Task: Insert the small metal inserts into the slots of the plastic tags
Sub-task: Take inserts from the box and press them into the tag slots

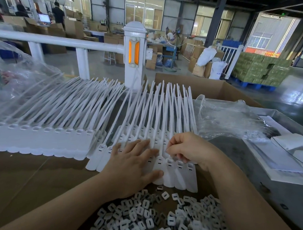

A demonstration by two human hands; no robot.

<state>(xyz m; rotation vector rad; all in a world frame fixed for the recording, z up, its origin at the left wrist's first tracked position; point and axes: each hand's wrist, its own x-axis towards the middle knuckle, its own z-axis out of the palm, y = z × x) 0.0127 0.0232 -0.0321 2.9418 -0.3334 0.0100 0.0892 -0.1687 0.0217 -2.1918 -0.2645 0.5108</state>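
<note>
A row of white plastic tags (179, 175) with long thin tails lies on brown cardboard in front of me. My left hand (131, 162) lies flat on the tags with straight fingers, pressing them down. My right hand (185, 149) has curled fingers over the tag heads just to the right; its fingertips seem to pinch something small, too tiny to make out. A heap of small white and metal inserts (160, 216) lies near the bottom edge, below both hands. A second, neat stack of tags (42, 139) sits to the left.
Clear plastic bags lie at the left (18, 77) and right (230, 118). An open cardboard box (209, 86) stands behind the tags. A white railing post (134, 53) rises beyond the table. White sheets (288, 155) rest on the grey surface at right.
</note>
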